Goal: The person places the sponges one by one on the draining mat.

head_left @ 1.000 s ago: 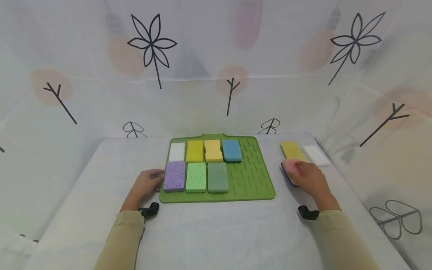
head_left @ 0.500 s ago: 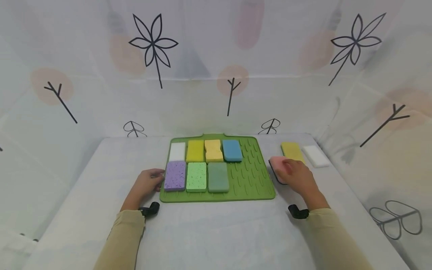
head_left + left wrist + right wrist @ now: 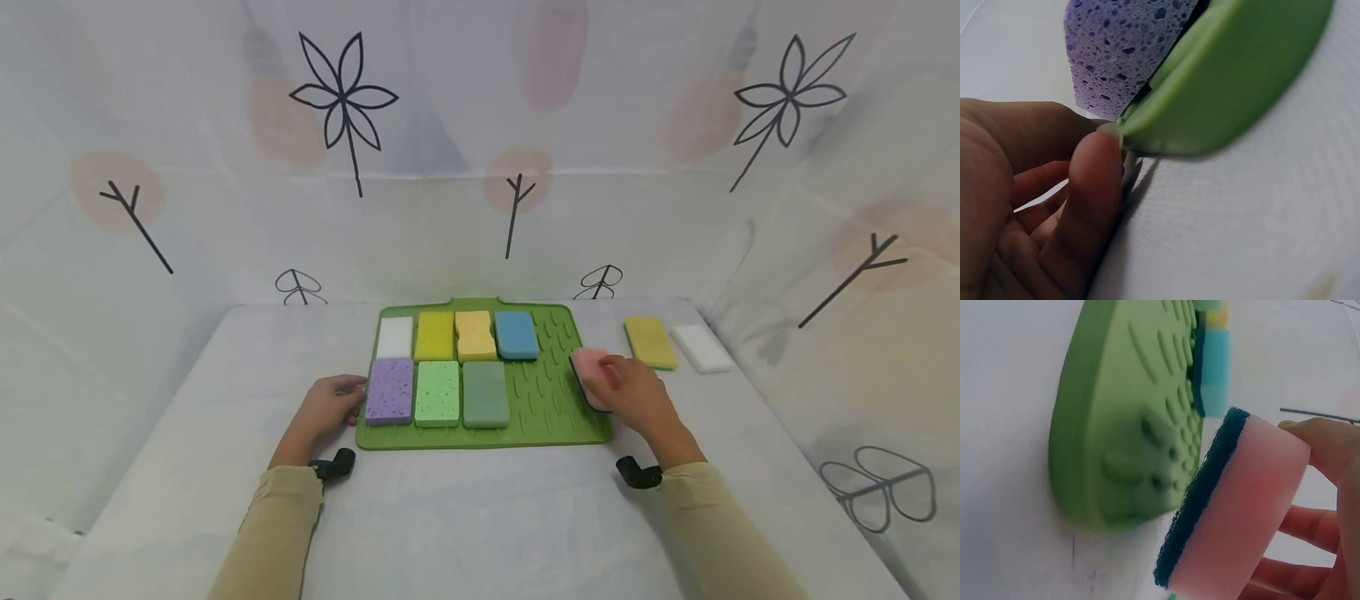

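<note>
My right hand (image 3: 626,390) grips a pink sponge (image 3: 1241,506) with a dark scouring layer underneath. In the head view the sponge overlaps the right edge of a green ridged mat (image 3: 555,408); the right wrist view has it raised and tilted beside the mat's corner. At the mat's left edge, my left hand (image 3: 324,410) pinches the rim between thumb and forefinger. A purple speckled sponge (image 3: 1125,53) lies on the mat close to those fingers. To its right are a light green sponge (image 3: 437,393) and a grey-green one (image 3: 485,394).
Along the mat's back row sit a white block (image 3: 394,337), a yellow sponge (image 3: 435,336), a notched pale-orange sponge (image 3: 474,335) and a blue sponge (image 3: 516,335). Right of the mat, another yellow sponge (image 3: 650,342) and a white block (image 3: 702,347) lie on the white cloth.
My right hand has carried the pink sponge leftward, from beside the yellow sponge on the cloth to over the mat's right edge. The left hand has stayed in place.
</note>
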A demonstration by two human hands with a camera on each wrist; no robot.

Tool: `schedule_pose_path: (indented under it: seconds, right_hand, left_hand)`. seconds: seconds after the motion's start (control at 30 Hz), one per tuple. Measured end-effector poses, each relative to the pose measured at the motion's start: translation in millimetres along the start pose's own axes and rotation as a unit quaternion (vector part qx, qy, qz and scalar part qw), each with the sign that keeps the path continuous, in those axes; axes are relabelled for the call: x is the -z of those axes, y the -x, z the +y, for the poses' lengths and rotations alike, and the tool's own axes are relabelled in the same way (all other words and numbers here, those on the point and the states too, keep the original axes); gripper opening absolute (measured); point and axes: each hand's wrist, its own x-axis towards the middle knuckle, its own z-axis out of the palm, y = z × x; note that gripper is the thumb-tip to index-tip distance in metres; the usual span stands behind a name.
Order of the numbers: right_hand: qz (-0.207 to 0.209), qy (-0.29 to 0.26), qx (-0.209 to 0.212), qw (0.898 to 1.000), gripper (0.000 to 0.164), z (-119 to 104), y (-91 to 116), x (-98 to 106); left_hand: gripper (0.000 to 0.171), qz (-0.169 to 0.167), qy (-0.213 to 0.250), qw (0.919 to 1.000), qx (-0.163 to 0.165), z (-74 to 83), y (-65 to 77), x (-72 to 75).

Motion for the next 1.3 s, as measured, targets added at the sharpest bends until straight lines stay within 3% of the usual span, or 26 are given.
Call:
schedule_pose_path:
  seconds: [0.3, 0.77, 1.3]
  right_hand:
    - [-0.013, -0.004, -0.009, 1.000, 0.061, -17, -2, -11]
    - [-0.031, -0.020, -0.013, 0.999, 0.060, -46, -3, -23]
    - [-0.027, -0.009, 0.024, 0.999, 0.057, -68, -9, -36]
  left_hand:
    - [0.047, 0.004, -0.011, 0.9999, -0.009, -1.8, -0.7, 0.4]
    - [0.048, -0.003, -0.011, 0.9999, 0.002, 0.0, -0.7, 0.8]
    - [0.047, -0.003, -0.008, 1.0000, -0.005, -1.4, -1.7, 2.1]
